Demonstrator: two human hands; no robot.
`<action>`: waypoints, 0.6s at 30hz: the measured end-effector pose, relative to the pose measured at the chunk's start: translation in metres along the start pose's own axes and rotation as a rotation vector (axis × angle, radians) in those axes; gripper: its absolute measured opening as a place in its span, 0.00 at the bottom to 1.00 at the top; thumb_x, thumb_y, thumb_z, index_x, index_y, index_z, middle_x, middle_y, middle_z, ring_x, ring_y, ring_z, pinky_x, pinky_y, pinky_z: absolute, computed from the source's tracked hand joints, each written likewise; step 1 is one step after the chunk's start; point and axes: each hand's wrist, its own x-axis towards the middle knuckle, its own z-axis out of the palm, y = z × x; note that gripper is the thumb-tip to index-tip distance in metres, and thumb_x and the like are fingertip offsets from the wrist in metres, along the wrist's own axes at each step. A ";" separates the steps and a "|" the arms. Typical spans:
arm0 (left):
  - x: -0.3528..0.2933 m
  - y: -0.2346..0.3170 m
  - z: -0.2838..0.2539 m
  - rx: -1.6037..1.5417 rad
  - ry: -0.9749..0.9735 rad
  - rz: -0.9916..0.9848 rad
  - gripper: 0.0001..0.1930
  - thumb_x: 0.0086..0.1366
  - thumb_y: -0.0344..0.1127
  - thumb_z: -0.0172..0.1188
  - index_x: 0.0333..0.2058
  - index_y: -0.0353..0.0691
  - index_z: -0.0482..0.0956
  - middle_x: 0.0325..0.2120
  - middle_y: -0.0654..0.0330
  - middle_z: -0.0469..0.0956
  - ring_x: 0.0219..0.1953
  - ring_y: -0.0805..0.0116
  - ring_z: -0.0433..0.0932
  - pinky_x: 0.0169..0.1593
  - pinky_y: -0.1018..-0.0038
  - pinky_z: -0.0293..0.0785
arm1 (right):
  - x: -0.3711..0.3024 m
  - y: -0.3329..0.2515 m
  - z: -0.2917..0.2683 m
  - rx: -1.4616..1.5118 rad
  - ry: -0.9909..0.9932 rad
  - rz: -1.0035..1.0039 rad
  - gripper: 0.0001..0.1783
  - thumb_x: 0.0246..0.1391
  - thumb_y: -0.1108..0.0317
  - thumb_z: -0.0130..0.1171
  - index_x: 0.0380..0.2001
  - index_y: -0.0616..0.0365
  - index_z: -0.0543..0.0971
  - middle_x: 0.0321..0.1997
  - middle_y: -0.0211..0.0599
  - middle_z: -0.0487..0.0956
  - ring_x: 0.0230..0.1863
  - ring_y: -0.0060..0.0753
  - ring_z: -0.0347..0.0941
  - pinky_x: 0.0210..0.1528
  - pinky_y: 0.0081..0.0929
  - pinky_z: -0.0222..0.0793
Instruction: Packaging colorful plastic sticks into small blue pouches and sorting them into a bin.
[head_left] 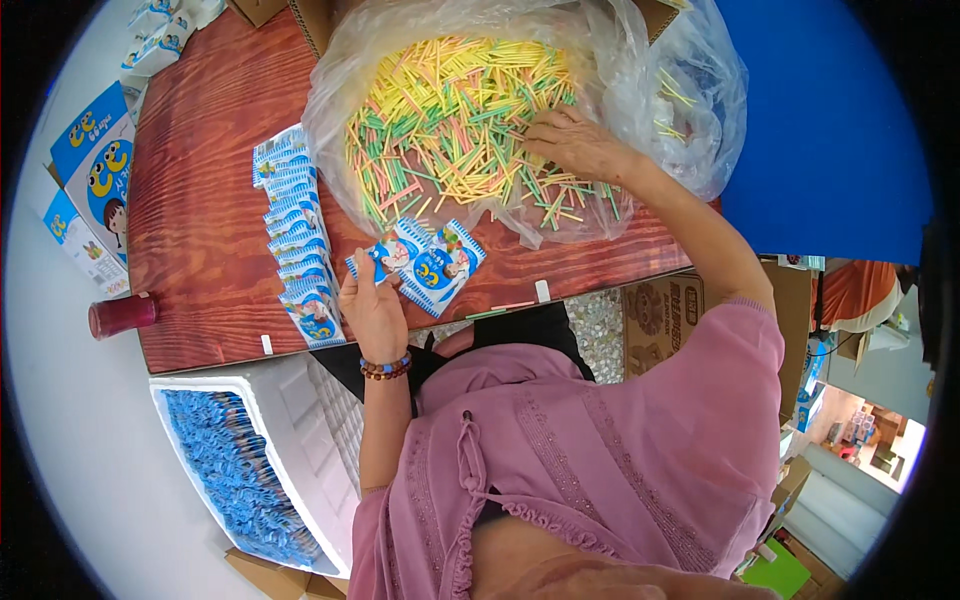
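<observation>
My left hand [375, 315] is closed on small blue-and-white packets [430, 262], which fan out between its fingers above the table's front edge. Beaded bracelets circle that wrist. Thin pastel sticks [455, 125] in yellow, green and pink lie heaped on a spread clear plastic bag [335, 130]. At the right side of this heap rests my right hand [580, 145], its fingers apart and bent over the sticks; their tips are partly lost among them. Just left of my left hand, a column of overlapping blue-and-white packets [297, 235] lies on the table.
The reddish wood table [210, 190] carries a cardboard box [318, 22] at the back. A red jar [122, 314] is at its left edge. Below stands a white foam box [300, 410] full of blue packets [235, 470]. A blue surface [825, 130] adjoins on the right.
</observation>
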 end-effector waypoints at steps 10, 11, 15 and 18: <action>0.002 -0.001 -0.004 -0.029 -0.020 0.000 0.10 0.69 0.37 0.54 0.34 0.39 0.80 0.33 0.63 0.81 0.35 0.76 0.78 0.38 0.77 0.70 | -0.001 0.000 0.018 0.097 0.053 0.123 0.10 0.50 0.70 0.52 0.38 0.56 0.70 0.43 0.39 0.72 0.51 0.39 0.65 0.57 0.35 0.56; 0.001 0.000 -0.004 -0.030 -0.020 0.001 0.10 0.69 0.37 0.54 0.34 0.39 0.80 0.33 0.63 0.81 0.35 0.76 0.78 0.38 0.77 0.70 | -0.003 0.001 0.020 0.096 0.053 0.122 0.10 0.50 0.70 0.52 0.38 0.56 0.70 0.43 0.39 0.72 0.51 0.39 0.65 0.57 0.35 0.56; 0.002 0.000 -0.008 -0.020 -0.010 0.005 0.09 0.69 0.37 0.54 0.34 0.40 0.80 0.34 0.63 0.81 0.36 0.75 0.78 0.39 0.76 0.70 | -0.003 -0.012 0.032 0.338 0.191 0.425 0.12 0.55 0.73 0.51 0.43 0.59 0.69 0.45 0.42 0.73 0.53 0.43 0.66 0.57 0.37 0.58; 0.001 -0.001 -0.008 -0.028 -0.009 -0.001 0.09 0.69 0.37 0.54 0.35 0.40 0.80 0.34 0.63 0.81 0.36 0.76 0.78 0.39 0.76 0.70 | 0.002 -0.032 0.029 0.673 0.409 0.639 0.11 0.60 0.73 0.49 0.46 0.60 0.68 0.45 0.41 0.74 0.52 0.40 0.69 0.57 0.37 0.61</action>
